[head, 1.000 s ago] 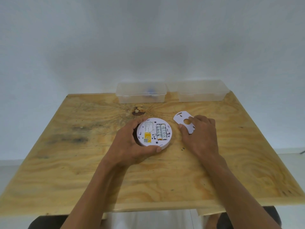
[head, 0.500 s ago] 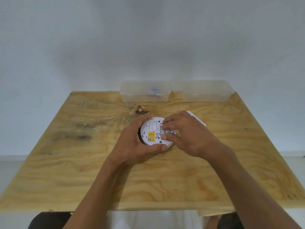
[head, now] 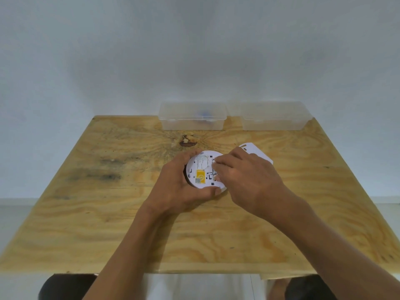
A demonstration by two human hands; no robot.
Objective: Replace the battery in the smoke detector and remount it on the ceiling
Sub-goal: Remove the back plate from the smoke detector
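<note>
The smoke detector (head: 203, 169) lies back side up near the middle of the wooden counter (head: 108, 213), its yellow label (head: 200, 176) showing. The left hand (head: 179, 187) wraps around its left rim, gripping it. The right hand (head: 244, 178) has its fingertips curled down onto the detector's right half; whether they pinch anything I cannot tell. Just right of the detector, a white mounting plate (head: 256, 152) lies flat, partly hidden. Beyond the detector stand two clear plastic boxes: the left box (head: 192, 115) holds something small and blue, blurred; the right box (head: 275, 115) shows no distinct contents.
</note>
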